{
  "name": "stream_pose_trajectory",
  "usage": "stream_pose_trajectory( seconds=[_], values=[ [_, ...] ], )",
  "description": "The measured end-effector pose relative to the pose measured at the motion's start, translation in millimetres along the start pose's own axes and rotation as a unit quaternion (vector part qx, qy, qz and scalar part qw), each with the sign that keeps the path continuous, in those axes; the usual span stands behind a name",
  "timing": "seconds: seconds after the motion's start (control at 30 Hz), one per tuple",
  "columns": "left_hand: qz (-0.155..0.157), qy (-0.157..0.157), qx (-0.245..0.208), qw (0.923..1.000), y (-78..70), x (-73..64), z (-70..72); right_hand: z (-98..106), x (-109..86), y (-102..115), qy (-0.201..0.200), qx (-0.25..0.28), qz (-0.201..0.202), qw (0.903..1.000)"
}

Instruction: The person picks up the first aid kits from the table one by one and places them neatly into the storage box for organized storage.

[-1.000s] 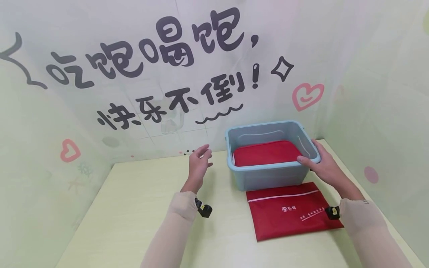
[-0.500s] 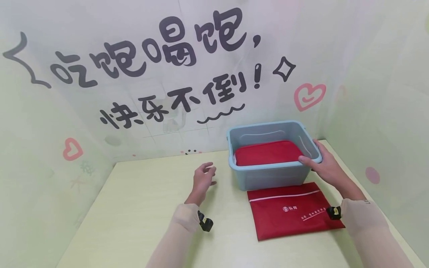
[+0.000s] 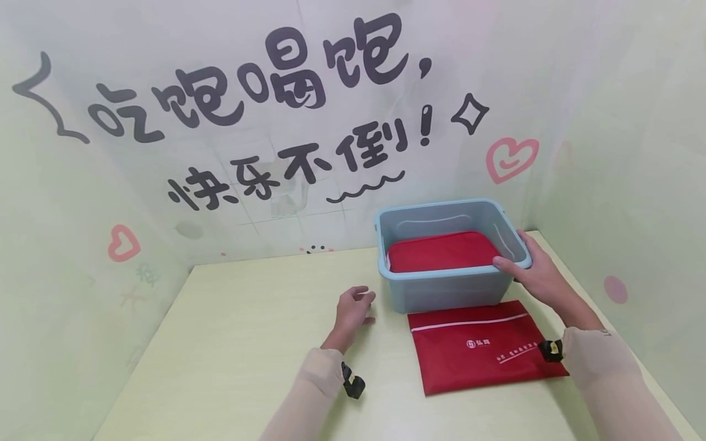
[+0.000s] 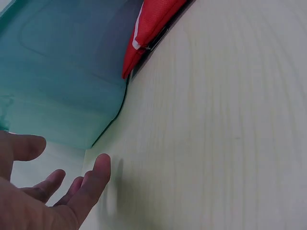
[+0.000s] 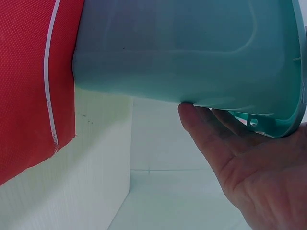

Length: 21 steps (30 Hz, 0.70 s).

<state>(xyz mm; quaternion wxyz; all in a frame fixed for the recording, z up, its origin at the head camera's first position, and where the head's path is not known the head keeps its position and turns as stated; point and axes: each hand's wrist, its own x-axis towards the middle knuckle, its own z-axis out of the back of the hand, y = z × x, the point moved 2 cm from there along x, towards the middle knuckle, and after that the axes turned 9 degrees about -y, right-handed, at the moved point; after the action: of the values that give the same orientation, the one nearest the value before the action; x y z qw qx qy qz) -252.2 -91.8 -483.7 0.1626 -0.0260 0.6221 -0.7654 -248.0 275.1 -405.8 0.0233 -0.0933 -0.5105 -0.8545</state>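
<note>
A light blue plastic bin [image 3: 449, 291] stands towards the back right of the table, with a red fabric pouch [image 3: 441, 252] inside it. My right hand [image 3: 543, 278] grips the bin's right rim, thumb over the front corner and fingers along the outside; the right wrist view shows the fingers against the bin's wall. Left of the bin, my left hand [image 3: 353, 313] is held over the table, fingers loosely bent and holding nothing. In front of the bin lies a flat red zip bag [image 3: 480, 361] with a white zip line and white print.
The pale wooden table [image 3: 248, 343] meets a back wall [image 3: 265, 233] printed with large dark characters. A side wall [image 3: 618, 214] rises close to the right of the bin. Black wrist cameras sit at both sleeves.
My left hand has moved down towards me and slightly right, lower beside the bin. My right hand keeps its hold on the rim; the bin and bags stay in place.
</note>
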Motion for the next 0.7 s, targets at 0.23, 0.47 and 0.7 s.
stream_pose_trajectory(
  seconds=[0.23, 0.47, 0.7],
  values=[
    [0.01, 0.012, 0.008, 0.9999, 6.3, -8.6, -10.3, -1.0, -0.9, 2.7, -0.002, -0.001, 0.002, 1.0],
    [0.003, 0.035, 0.025, 0.9991, 8.2, -17.4, -19.5, -1.2, -1.1, 3.3, -0.005, -0.003, 0.002, 1.0],
    [-0.007, 0.062, 0.037, 0.9974, 7.9, -27.7, -26.8, -1.5, -0.2, 0.6, -0.004, -0.003, 0.001, 1.0]
  ],
)
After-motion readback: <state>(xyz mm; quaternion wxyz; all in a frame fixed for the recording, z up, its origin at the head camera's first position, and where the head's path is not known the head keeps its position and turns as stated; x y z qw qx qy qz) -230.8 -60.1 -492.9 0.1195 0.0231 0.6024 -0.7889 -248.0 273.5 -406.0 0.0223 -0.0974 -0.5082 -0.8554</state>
